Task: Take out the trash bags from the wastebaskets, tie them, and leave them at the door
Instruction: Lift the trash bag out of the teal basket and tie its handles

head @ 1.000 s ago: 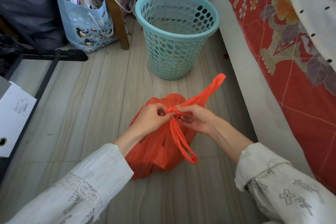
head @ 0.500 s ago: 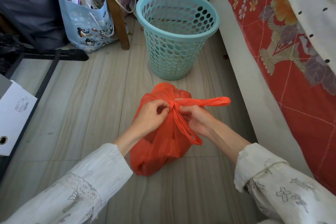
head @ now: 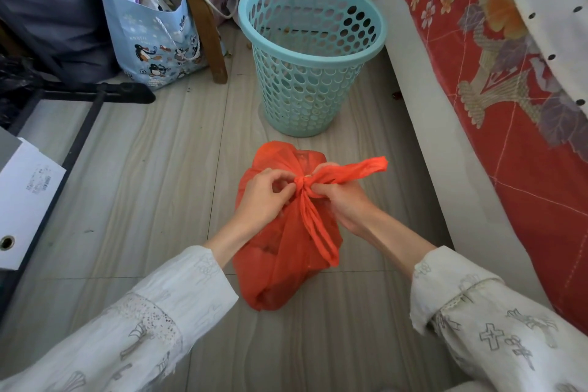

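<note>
Head view: orange plastic trash bag (head: 280, 251) sits on floor, out of teal perforated wastebasket (head: 310, 51) just beyond. Left hand (head: 264, 197) and right hand (head: 343, 204) pinch its knot (head: 300, 183); 1 bag nearly tied, door drop-off remains.

Trash bag (head: 280, 251) under my fingers (head: 281, 192): thin orange plastic film, crinkly, slightly translucent, low sheen. Wastebasket (head: 313, 73): moulded teal plastic, perforated, smooth semi-matt. Floor (head: 152, 175): grey wood-grain boards, smooth, satin finish. My sleeves (head: 159, 312): white woven cloth, matt, printed, a bit of lace trim. Bed cover (head: 515, 99): red floral cloth, quilted stitch lines, matt. Gift bag (head: 149, 41): coated paper, faint gloss, cord handle. Chair leg (head: 203, 19): varnished wood. Box (head: 25, 200) on the left: white card, matt, metal eyelet.
</note>
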{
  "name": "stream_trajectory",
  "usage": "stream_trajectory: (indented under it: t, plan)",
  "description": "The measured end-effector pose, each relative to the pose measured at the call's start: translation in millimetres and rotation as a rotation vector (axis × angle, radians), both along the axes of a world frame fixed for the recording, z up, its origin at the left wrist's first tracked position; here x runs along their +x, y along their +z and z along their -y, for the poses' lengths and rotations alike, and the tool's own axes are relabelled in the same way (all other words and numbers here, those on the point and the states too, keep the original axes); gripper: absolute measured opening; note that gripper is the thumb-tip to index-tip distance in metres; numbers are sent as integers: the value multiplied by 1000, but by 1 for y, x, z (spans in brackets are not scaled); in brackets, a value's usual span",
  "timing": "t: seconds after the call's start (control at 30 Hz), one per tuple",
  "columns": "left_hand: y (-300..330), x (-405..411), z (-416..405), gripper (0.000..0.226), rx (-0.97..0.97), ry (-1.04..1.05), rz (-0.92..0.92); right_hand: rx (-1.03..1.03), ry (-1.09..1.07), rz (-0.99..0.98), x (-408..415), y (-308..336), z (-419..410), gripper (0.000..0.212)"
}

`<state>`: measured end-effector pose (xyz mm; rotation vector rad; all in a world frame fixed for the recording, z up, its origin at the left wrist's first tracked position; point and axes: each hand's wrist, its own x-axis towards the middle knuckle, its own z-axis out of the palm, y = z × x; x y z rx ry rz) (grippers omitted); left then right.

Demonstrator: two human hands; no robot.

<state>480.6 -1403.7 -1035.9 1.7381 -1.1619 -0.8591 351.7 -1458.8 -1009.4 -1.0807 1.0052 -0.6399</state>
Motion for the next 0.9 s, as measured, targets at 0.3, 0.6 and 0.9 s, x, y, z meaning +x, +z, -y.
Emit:
stream_trajectory:
  t: [0.3, 0.6, 0.9]
  plan:
    - [17, 3, -1, 10, -142, -41, 351, 175, -24, -18, -3, 8, 5, 11]
    - [23, 6, -5, 21, -64, -72, 405, -35, -17, -193, -3, 17, 19, 19]
    - [24, 1, -2, 12, 1, -111, 422, 78, -65, -300, -6, 12, 29, 19]
